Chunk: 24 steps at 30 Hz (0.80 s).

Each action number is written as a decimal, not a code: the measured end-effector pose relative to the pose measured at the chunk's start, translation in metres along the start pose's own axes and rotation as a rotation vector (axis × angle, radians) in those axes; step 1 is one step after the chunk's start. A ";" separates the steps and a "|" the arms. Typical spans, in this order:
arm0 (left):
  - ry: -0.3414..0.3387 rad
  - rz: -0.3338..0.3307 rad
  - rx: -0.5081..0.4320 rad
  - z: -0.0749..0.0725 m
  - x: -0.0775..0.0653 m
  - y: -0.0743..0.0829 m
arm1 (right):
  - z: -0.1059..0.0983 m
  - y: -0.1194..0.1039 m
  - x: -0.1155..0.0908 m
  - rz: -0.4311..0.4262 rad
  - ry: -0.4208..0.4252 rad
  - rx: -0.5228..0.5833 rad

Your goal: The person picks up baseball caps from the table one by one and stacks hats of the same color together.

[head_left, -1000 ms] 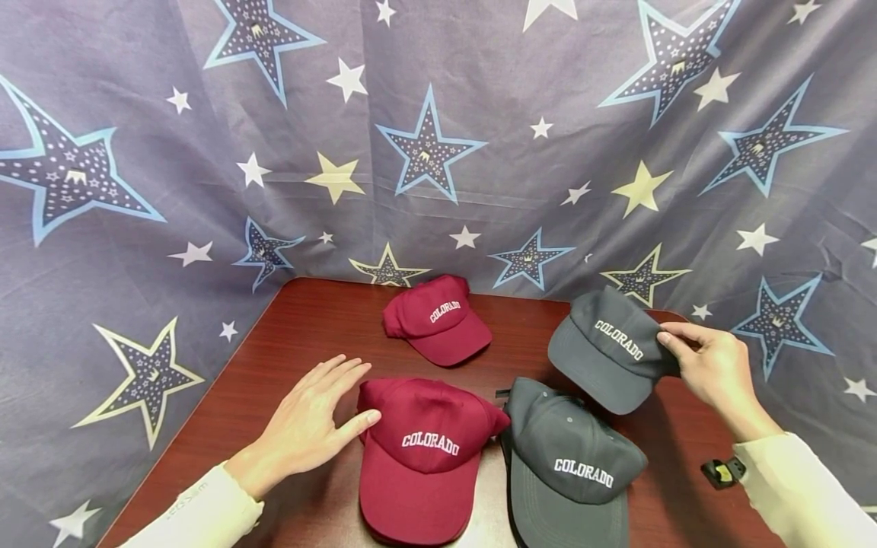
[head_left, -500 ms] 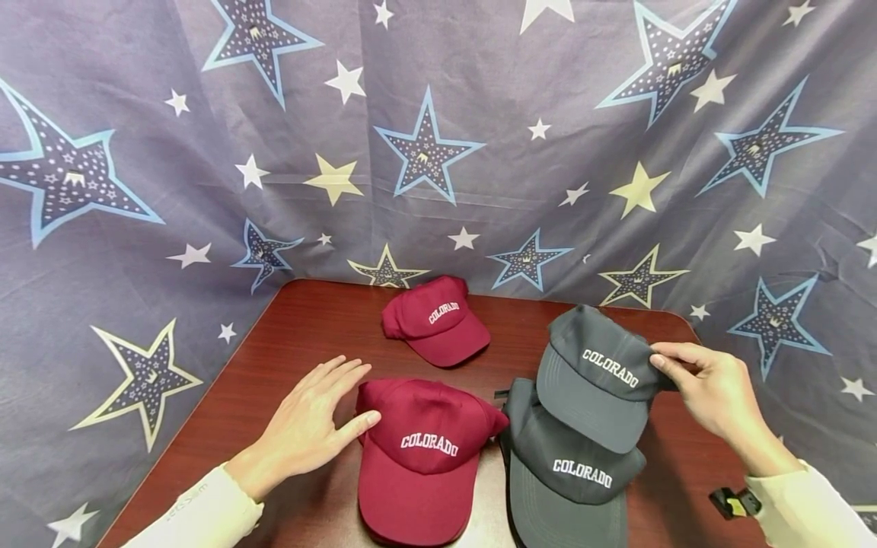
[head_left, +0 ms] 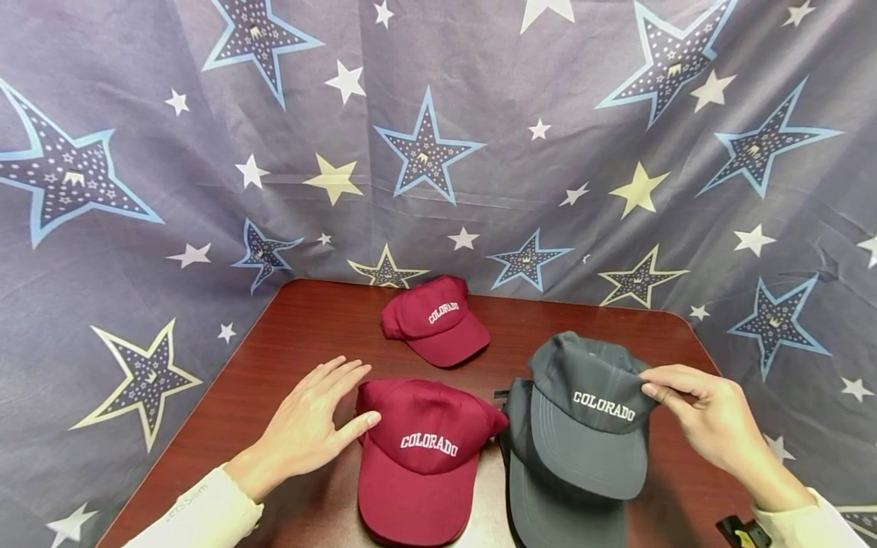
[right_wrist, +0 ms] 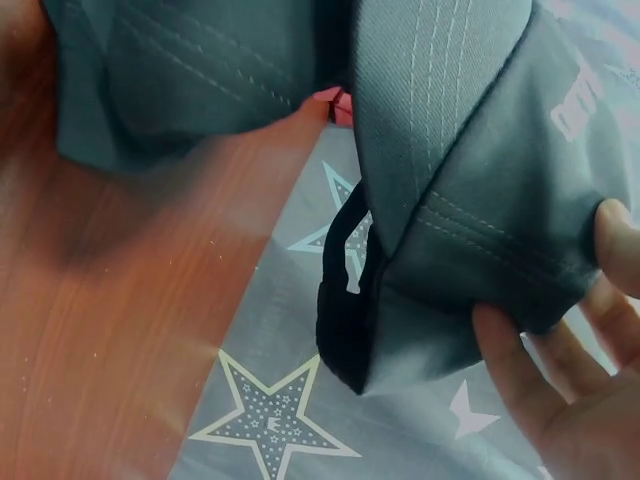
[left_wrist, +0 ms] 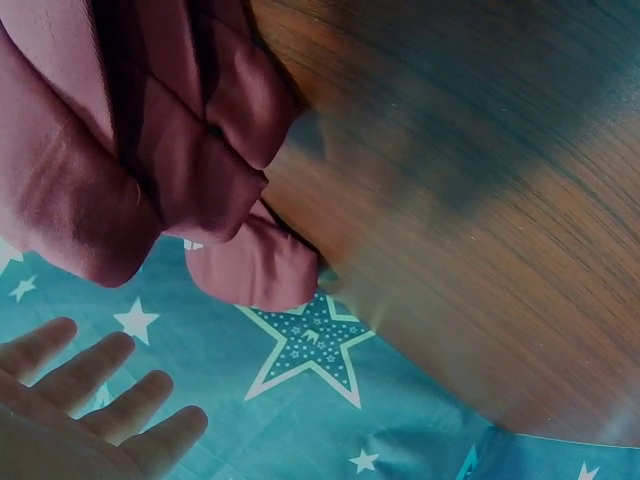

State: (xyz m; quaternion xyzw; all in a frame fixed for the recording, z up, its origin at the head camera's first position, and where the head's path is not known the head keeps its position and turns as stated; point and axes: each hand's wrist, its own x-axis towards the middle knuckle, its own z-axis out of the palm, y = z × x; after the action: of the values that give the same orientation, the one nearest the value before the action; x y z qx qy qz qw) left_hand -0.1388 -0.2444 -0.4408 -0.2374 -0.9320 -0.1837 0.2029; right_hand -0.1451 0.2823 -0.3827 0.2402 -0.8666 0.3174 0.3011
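Note:
A grey cap (head_left: 591, 415) lettered COLORADO is pinched at its right side by my right hand (head_left: 709, 418). It overlaps a second grey cap (head_left: 569, 506) at the front right, whose lettering is hidden behind it. In the right wrist view, thumb and fingertips grip the held cap (right_wrist: 500, 230) at its edge, and a black strap hangs below. My left hand (head_left: 308, 418) is spread out with straight fingers, its thumb tip right at the crown of a maroon cap (head_left: 421, 457). The left wrist view shows the fingers apart below maroon fabric (left_wrist: 130, 150).
Behind these, another maroon cap (head_left: 438, 320) sits toward the back of the dark red wooden table (head_left: 301, 327). A star-patterned cloth (head_left: 438, 213) hangs along the table's back and sides. A small black and yellow item (head_left: 743, 533) shows beside the right cuff.
My right hand has brought its grey cap toward the front and slightly left, from behind the other grey cap to over it. The left hand and the maroon caps keep their places.

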 end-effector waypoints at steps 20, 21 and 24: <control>-0.004 0.000 0.007 -0.001 0.001 0.001 | 0.016 -0.003 -0.028 -0.093 -0.177 0.117; -0.003 0.001 0.007 -0.001 0.001 0.001 | 0.017 -0.002 -0.030 -0.095 -0.191 0.123; -0.001 0.002 0.005 -0.001 0.001 0.001 | 0.020 -0.002 -0.035 -0.109 -0.235 0.138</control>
State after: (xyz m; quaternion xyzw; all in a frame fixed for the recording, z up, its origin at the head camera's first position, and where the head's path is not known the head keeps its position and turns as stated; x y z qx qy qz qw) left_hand -0.1387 -0.2440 -0.4392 -0.2379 -0.9324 -0.1809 0.2034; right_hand -0.1268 0.2748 -0.4178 0.3425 -0.8577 0.3289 0.1972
